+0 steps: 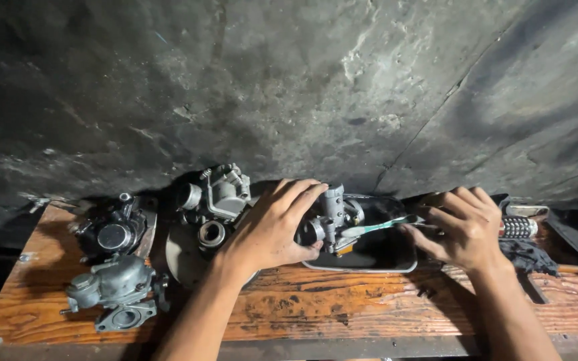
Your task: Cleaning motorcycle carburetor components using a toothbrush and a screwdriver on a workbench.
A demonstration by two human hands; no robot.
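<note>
Carburetor is what your left hand grips, its fingers curled over the top and thumb underneath, holding the metal body above the left part of a shallow dark tray. Your right hand pinches the handle of a green toothbrush, fingers bunched together around it, and the bristle end lies against the right side of that carburetor. The tray sits on a worn wooden bench, near the middle, close up against a rough grey concrete wall.

To the left of your left hand, a second carburetor rests on a round metal plate with a small ring-shaped part just beside it. Farther left lie a dark carburetor and, nearer to you, a grey one. Right of your right hand, a dark rag lies bunched on the bench.
</note>
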